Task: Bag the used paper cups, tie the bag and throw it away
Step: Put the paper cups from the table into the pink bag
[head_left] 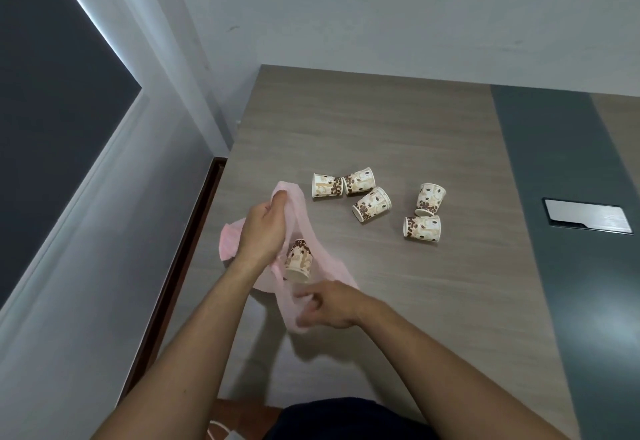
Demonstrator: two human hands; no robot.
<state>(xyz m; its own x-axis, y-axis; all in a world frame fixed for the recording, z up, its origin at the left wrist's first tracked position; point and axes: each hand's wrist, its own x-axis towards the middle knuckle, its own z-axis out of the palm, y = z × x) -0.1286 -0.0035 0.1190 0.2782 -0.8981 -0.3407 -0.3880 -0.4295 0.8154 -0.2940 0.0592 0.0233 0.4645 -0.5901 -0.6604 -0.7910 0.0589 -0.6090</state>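
Pinching the far rim of the pink bag (304,212) in my left hand (265,228), I hold its mouth up and open, fingers closed tight on the film. My right hand (329,304) grips the near edge of the same bag, fingers curled into the plastic, though just how much it holds I cannot tell. Between my hands one cup (298,261) sits inside the mouth, its base pointing away from me and its open rim toward me, long axis roughly along the line from one hand to the other.

Out on the table (398,127) lie five more cups, all to the right of and beyond the bag, so my right hand is the nearer one for fetching them. The closest cup (372,204) lies on its side, its long axis slanting from near-left to far-right, base toward the bag. Beyond it a pair of cups (343,183) lies base to base across my view, and another pair (426,212) sits farther right.
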